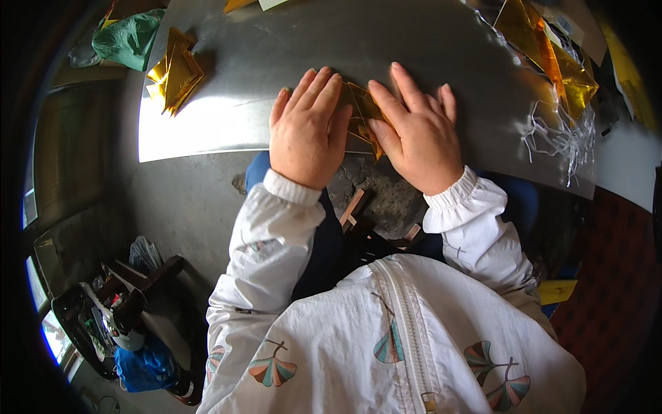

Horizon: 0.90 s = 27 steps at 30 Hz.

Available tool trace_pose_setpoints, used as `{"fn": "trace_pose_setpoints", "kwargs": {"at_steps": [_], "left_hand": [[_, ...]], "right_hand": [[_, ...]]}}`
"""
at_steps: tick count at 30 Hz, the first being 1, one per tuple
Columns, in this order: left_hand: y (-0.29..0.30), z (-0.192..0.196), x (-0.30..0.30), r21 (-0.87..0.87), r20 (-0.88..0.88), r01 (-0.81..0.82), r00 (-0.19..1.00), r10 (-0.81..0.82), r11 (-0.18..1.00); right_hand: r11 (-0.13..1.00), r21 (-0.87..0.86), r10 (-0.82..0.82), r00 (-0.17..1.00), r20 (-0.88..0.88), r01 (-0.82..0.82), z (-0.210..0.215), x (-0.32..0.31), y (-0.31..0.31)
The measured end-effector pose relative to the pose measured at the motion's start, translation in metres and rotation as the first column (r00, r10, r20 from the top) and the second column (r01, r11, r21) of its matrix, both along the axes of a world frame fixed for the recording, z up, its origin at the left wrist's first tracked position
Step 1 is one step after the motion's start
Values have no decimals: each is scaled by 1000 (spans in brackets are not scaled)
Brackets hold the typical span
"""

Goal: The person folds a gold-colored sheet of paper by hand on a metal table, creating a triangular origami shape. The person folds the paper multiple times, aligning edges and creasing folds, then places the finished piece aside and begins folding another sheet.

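Observation:
A folded piece of gold foil paper lies on the grey metal tabletop, near its front edge and between my hands. My right hand is spread over the right part of the foil, its thumb and index finger resting on it. Flat against the tabletop, my left hand lies just left of the foil with its fingers stretched out. Its thumb side is close to the paper; whether it touches cannot be made out. The parts of the foil beneath my right fingers are hidden.
A stack of folded gold foil pieces sits at the table's left, by a green plastic bag. More gold foil shapes and a tangle of white strings lie at the right. A cluttered black tray stands lower left.

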<state>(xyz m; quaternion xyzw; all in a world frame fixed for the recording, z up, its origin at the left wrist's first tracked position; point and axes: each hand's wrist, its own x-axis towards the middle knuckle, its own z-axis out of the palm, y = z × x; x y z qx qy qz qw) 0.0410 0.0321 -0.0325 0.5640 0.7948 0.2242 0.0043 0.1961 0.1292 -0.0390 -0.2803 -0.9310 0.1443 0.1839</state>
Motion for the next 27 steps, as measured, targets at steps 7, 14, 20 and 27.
{"fn": "trace_pose_setpoints", "kwargs": {"at_steps": [7, 14, 20, 27], "left_hand": [[-5, 19, -32, -85, 53, 386, 922, -383, 918], [-11, 25, -34, -109, 44, 420, 908, -418, 901], [-6, 21, -32, 36, 84, 430, 898, -431, 902], [-4, 8, -18, -10, -306, 375, 882, -360, 927]], "right_hand": [[977, -194, 42, 972, -231, -88, -3, 2, 5], [886, -399, 26, 886, -464, -235, -5, 8, 12], [636, -726, -112, 900, -422, -261, 2, 20, 16], [672, -685, 40, 938, -344, -280, 9, 19, 23]]}}
